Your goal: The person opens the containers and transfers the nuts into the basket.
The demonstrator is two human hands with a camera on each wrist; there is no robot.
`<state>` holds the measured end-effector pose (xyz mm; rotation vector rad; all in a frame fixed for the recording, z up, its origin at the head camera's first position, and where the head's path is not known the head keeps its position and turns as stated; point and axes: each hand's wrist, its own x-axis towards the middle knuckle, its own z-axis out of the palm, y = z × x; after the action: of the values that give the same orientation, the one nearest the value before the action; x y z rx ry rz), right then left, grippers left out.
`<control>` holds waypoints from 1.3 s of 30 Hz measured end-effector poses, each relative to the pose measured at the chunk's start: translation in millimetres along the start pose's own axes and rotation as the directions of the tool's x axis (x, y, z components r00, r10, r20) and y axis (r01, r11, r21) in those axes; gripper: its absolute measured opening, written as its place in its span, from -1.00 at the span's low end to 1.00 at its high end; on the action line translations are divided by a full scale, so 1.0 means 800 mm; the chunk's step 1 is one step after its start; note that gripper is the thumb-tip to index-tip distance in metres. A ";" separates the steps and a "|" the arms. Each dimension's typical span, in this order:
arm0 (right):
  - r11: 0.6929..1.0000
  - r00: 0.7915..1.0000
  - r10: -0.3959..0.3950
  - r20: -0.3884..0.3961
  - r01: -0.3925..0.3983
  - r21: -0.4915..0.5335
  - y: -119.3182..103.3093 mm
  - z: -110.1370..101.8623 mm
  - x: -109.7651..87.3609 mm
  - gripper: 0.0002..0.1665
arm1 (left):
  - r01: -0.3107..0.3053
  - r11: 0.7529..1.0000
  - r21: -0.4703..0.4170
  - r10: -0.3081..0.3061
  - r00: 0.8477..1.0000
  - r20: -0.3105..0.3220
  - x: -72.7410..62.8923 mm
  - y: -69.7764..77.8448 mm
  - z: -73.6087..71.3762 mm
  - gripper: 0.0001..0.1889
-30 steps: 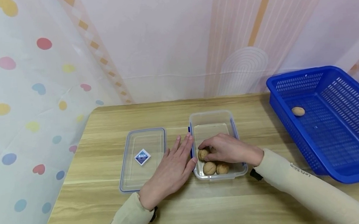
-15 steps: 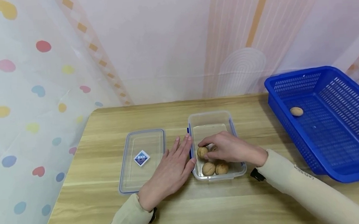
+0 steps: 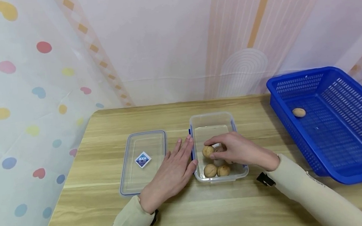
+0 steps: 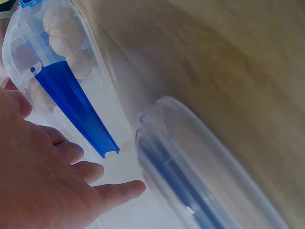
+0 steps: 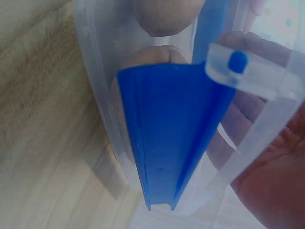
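Observation:
A clear plastic container with blue side latches stands on the table. My right hand reaches in over its right wall and pinches a walnut between thumb and fingers. Near the container's front wall lie two more walnuts, a left one and a right one; others are partly hidden beneath the right hand. With fingers stretched out, my left hand rests along the container's left side. In the left wrist view, a blue latch hangs down beside the left fingers. Another latch fills the right wrist view.
The clear lid with a blue seal and a diamond-shaped label lies flat on the wooden table, left of the container. At the right stands a blue slotted basket with a single walnut in it. A patterned cloth hangs behind.
My right hand has shifted slightly right and away from me, carrying the pinched walnut farther from the container's left wall. My left hand stays in place.

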<state>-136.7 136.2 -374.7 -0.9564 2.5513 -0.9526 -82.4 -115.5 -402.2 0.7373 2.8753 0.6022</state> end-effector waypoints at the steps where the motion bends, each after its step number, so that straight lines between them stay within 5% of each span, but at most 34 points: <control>1: 1.000 1.000 0.003 -0.006 -0.003 0.001 0.000 0.000 -0.001 -0.48 | 0.001 1.000 -0.001 -0.001 1.000 0.002 0.000 0.000 0.000 -0.31; 39: 0.999 0.963 -0.015 -0.270 0.001 -0.052 -0.025 -0.039 -0.073 -0.57 | 0.001 1.000 -0.001 -0.001 1.000 0.000 -0.001 0.001 0.000 -0.30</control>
<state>-96.6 178.1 -337.7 -0.9060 2.8106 -1.0929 -81.6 -115.6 -401.7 0.7361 2.8754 0.6031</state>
